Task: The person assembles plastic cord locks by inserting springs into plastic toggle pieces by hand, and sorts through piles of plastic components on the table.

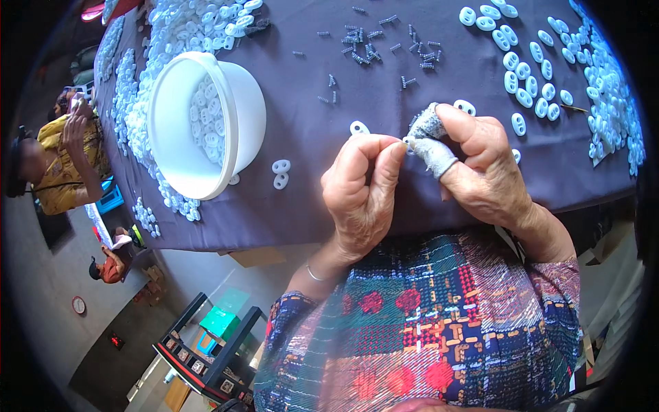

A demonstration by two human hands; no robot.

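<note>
My left hand (360, 185) is closed, thumb and forefinger pinched together; what sits between their tips is too small to make out. Against it comes my right hand (487, 161), whose thumb and forefinger wear grey cloth finger covers (434, 152). Those covered fingertips press on a small pale plastic piece (410, 144), mostly hidden, where both hands meet. Just behind my left fingers shows a white oval piece with holes (359, 128). Beyond my hands, small dark coil springs (360, 44) lie scattered on the dark tablecloth (302, 117).
A white tub (250, 113) holding similar white pieces lies tipped at the left, beside a large heap (171, 34) of them. More white pieces (532, 86) spread across the right, near another heap (611, 96). Other people (68, 154) sit farther off at the left.
</note>
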